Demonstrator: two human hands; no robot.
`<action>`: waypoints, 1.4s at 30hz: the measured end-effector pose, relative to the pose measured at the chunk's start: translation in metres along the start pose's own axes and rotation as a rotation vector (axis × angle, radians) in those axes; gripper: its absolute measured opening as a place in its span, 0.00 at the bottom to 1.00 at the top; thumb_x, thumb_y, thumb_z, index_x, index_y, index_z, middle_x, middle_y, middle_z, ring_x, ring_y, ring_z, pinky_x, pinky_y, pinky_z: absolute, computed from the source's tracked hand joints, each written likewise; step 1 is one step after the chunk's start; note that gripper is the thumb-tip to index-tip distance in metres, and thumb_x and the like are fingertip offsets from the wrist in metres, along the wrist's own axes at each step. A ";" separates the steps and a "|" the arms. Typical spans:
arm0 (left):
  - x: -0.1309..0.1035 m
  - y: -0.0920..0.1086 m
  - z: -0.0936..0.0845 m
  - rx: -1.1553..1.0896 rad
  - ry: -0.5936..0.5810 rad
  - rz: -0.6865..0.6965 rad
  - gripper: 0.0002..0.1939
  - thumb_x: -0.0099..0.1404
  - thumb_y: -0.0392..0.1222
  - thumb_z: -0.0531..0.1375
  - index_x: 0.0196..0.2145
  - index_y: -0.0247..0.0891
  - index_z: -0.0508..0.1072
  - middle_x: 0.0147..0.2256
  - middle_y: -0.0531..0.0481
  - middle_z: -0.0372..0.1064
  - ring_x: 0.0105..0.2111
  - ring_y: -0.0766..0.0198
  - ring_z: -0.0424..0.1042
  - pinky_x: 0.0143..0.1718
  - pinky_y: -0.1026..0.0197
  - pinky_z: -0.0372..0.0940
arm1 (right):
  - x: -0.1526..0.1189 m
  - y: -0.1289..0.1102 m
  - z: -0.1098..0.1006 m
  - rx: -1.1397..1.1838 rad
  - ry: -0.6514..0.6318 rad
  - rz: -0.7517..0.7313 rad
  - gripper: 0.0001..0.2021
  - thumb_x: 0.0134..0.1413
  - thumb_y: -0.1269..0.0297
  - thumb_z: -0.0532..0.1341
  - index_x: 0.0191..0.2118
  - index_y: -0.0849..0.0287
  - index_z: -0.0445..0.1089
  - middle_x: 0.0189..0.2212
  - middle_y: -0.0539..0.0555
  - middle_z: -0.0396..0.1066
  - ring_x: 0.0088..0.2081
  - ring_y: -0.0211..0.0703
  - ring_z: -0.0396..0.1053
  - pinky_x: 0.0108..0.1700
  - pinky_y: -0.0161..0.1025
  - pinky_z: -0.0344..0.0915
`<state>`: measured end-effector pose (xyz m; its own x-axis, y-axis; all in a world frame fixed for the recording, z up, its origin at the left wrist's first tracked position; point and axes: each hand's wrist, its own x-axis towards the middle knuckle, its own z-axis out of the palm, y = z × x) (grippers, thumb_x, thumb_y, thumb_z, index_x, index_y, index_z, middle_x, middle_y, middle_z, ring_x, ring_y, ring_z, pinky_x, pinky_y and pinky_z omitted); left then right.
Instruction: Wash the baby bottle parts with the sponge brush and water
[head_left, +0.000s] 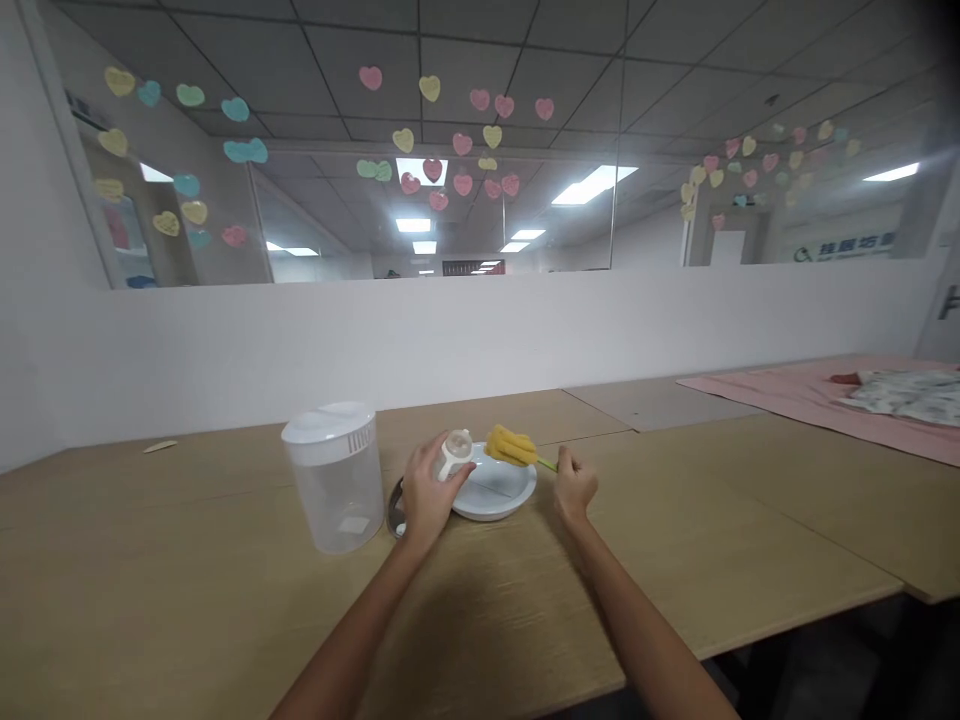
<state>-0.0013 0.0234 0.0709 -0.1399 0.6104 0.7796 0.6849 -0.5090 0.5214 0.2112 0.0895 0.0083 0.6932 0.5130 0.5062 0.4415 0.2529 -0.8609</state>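
My left hand (426, 492) is closed around a small clear bottle (458, 443) with a white collar and what looks like a handle, held over the near-left rim of a white basin (491, 513). In my right hand (575, 482), to the right of the basin, is the thin green handle of a sponge brush (511, 446). Its yellow head points left above the basin, a little apart from the bottle. Partly hidden behind my left hand lies a dark, shiny round-edged thing (394, 508) whose kind I cannot make out.
A tall translucent canister (337, 500) with a white lid stands left of my left hand. A thin wooden piece (160, 446) lies at the far left. Pink cloth (780, 390) with a patterned fabric (911, 394) covers the far right of the table. A white wall (480, 340) bounds the back.
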 end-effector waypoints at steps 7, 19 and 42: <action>0.025 -0.004 -0.015 0.411 -0.301 0.460 0.23 0.60 0.38 0.59 0.54 0.47 0.65 0.50 0.44 0.65 0.49 0.52 0.63 0.51 0.51 0.57 | -0.001 -0.004 0.000 -0.267 0.105 -0.100 0.21 0.51 0.56 0.49 0.16 0.60 0.67 0.14 0.52 0.63 0.18 0.35 0.49 0.25 0.35 0.40; 0.035 0.017 0.017 0.625 -0.479 0.698 0.16 0.65 0.31 0.50 0.48 0.43 0.68 0.43 0.42 0.66 0.43 0.54 0.64 0.44 0.53 0.57 | -0.022 -0.006 0.006 -0.311 -0.029 -0.679 0.21 0.60 0.59 0.50 0.21 0.60 0.70 0.18 0.53 0.68 0.23 0.34 0.60 0.28 0.33 0.47; -0.009 -0.008 -0.018 0.249 0.142 0.298 0.22 0.58 0.46 0.62 0.50 0.42 0.66 0.43 0.45 0.67 0.42 0.57 0.68 0.43 0.58 0.65 | 0.005 0.018 0.008 -0.648 -0.539 0.102 0.21 0.63 0.59 0.40 0.47 0.67 0.63 0.41 0.67 0.71 0.41 0.50 0.71 0.37 0.40 0.61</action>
<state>-0.0180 0.0108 0.0661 0.0060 0.3599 0.9330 0.8602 -0.4776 0.1787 0.2184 0.1031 -0.0048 0.4535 0.8702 0.1926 0.7448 -0.2513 -0.6181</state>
